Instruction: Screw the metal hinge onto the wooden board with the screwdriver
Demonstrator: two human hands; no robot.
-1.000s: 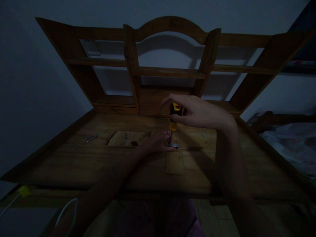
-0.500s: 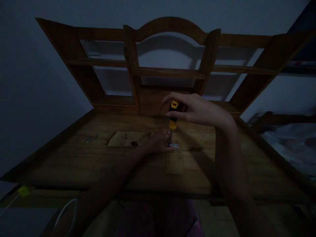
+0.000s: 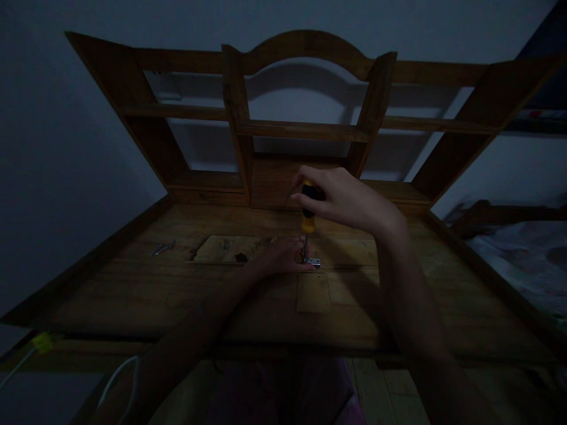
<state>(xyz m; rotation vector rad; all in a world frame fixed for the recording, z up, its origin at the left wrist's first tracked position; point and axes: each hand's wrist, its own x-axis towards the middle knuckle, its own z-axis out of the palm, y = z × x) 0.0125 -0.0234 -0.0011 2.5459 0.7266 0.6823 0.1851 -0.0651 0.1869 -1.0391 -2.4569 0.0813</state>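
My right hand (image 3: 330, 195) is closed round the black and yellow handle of a screwdriver (image 3: 309, 223), held upright over the wooden desk. The screwdriver's shaft runs down to a small metal hinge (image 3: 313, 262) lying on the wood. My left hand (image 3: 287, 255) rests low beside it, thumb and fingers closed around the hinge and the lower end of the shaft. The tip and any screw under it are too small to make out. Just in front of the hinge lies a thin square wooden piece (image 3: 313, 294) with small holes along its far edge.
Small metal pieces (image 3: 163, 248) lie on the desk (image 3: 146, 289) to the left. A lighter, rough strip (image 3: 217, 249) with a dark chip shows beyond my left hand. A wooden shelf unit (image 3: 303, 130) stands along the back. A white cable (image 3: 117, 378) hangs at the front left.
My right hand has turned at the wrist and shifted slightly left around the screwdriver handle, its forearm moving left too. My left hand and the hinge stay in place.
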